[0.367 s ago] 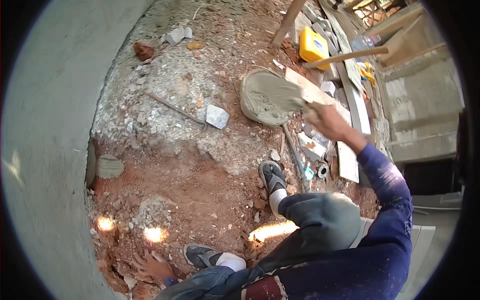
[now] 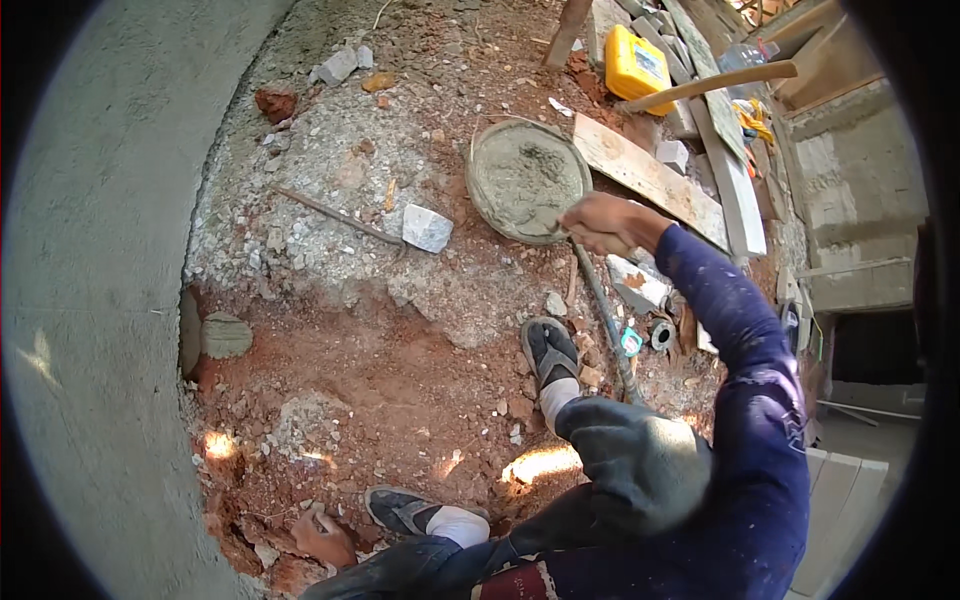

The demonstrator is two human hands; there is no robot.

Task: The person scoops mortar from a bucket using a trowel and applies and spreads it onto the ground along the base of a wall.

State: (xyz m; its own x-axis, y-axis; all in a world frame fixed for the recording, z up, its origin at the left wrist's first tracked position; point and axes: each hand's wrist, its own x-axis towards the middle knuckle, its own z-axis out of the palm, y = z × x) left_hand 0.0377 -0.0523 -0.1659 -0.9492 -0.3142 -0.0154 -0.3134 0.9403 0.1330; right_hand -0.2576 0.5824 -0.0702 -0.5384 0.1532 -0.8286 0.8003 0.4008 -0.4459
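Note:
At the right rim of a round bucket (image 2: 478, 200) my right hand (image 2: 600, 222) is closed around the handle of a trowel. Its blade does not show clearly behind the hand. Wet grey mortar (image 2: 515, 180) fills the bucket, with a rough hollow in its surface. Low down on the left, my left hand (image 2: 325, 537) is close to the reddish soil beside my sandalled foot (image 2: 405, 510). Its fingers look curled together, and whatever may be in them is hidden.
A grey plastered wall (image 2: 100, 300) runs along the left. A pale block (image 2: 427, 229) and a thin rod (image 2: 330, 213) lie left of the bucket. Right of it are a plank (image 2: 650, 180), a yellow container (image 2: 637, 70) and a long wooden handle (image 2: 710, 85).
My right hand has drawn back down and left to the bucket's rim, and the mortar-covered trowel blade has left clear view. My left hand's spread fingers have curled in, and it has shifted slightly right.

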